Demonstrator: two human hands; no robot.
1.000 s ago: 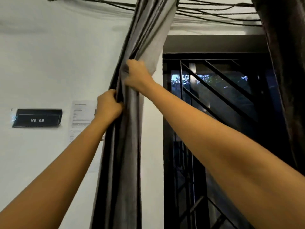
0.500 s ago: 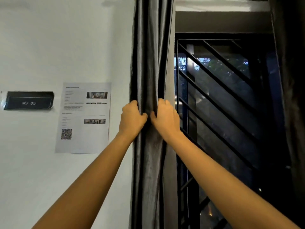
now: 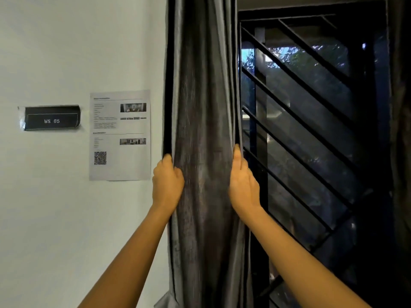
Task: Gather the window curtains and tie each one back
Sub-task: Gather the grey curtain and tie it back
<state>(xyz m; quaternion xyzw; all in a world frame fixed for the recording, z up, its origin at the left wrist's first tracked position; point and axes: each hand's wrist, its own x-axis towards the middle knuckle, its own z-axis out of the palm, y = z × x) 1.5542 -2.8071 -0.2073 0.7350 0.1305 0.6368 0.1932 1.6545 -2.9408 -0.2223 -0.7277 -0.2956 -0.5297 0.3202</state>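
Note:
A grey curtain (image 3: pixel 204 107) hangs gathered in a tall bunch at the left side of the window. My left hand (image 3: pixel 167 183) grips its left edge, fingers curled round the folds. My right hand (image 3: pixel 242 181) holds the right edge, fingers wrapped behind the fabric and thumb pointing up. The two hands sit at the same height with the bunch between them. A second, dark curtain (image 3: pixel 401 130) hangs along the right border of the view, untouched.
The window (image 3: pixel 311 130) has black diagonal bars, with trees and sky beyond. On the white wall to the left are a printed sheet (image 3: pixel 120 134) with a QR code and a black sign (image 3: pixel 51 118) reading WS 05.
Both hands slid down the curtain from high up to mid height. They then moved apart to the bunch's outer edges, and the view tilted downward.

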